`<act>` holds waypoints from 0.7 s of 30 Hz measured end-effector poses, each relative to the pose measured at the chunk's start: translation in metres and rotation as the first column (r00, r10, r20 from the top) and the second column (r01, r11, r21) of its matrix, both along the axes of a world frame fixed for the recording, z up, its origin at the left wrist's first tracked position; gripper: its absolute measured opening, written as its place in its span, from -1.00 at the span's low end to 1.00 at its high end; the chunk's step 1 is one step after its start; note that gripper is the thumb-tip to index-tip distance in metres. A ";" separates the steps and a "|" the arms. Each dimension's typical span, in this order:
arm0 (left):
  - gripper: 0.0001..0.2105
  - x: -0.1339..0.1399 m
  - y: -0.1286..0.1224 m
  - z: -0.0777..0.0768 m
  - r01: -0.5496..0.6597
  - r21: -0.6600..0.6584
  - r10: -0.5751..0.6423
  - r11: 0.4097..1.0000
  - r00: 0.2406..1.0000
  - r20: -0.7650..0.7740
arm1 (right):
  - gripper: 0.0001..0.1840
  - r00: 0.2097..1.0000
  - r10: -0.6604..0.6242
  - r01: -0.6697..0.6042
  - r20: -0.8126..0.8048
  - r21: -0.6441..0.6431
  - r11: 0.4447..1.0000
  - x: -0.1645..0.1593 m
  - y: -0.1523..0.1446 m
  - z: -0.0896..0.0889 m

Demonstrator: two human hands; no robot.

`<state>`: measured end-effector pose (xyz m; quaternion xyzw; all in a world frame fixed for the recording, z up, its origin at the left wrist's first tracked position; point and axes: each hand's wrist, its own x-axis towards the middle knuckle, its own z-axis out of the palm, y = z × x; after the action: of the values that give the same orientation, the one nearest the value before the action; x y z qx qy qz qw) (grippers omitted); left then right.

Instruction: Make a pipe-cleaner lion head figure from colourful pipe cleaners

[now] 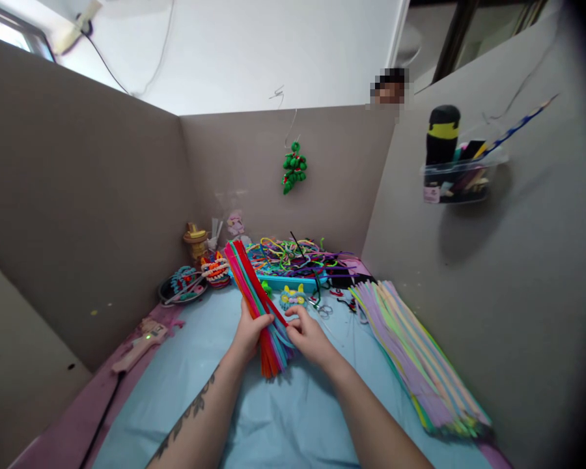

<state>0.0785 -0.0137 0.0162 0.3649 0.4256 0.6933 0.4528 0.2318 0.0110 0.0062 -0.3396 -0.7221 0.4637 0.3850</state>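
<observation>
My left hand (251,327) is wrapped round a thick bundle of pipe cleaners (252,286), with the thumb across its front. Red, pink, teal and blue stems make up the bundle, which tilts with its top to the left. On its right side my right hand (306,333) is closed, thumb and fingertips pinching a few stems at the bundle's edge. Exactly which stems they grip is hard to make out. Just beyond the hands lies a small yellow and blue pipe-cleaner figure (293,298), with scissors (323,310) beside it.
A blue tray (293,283) heaped with loose pipe cleaners stands at the back. To the right lies a large pastel bundle (415,358). At left are a dark bowl (168,296) and a pink corded tool (141,342). Grey partitions enclose three sides; a tub (456,182) hangs right.
</observation>
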 end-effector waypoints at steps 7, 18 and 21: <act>-0.42 -0.003 0.000 -0.003 0.066 -0.031 -0.064 0.997 0.995 0.071 | -0.71 0.984 0.063 -0.095 -0.168 -0.191 0.977 0.001 0.000 0.005; -0.45 -0.004 0.002 -0.004 0.076 -0.036 -0.072 0.996 0.993 0.094 | -0.69 0.979 0.121 -0.152 -0.162 -0.201 0.968 0.003 0.001 0.004; -0.44 -0.004 0.003 -0.006 0.064 -0.008 -0.063 0.998 0.994 0.093 | -0.65 0.982 0.106 -0.138 -0.158 -0.209 0.968 0.001 -0.003 0.008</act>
<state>0.0744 -0.0106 0.0101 0.3431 0.3962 0.6924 0.4959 0.2333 0.0081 0.0144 -0.2998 -0.6561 0.5870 0.3676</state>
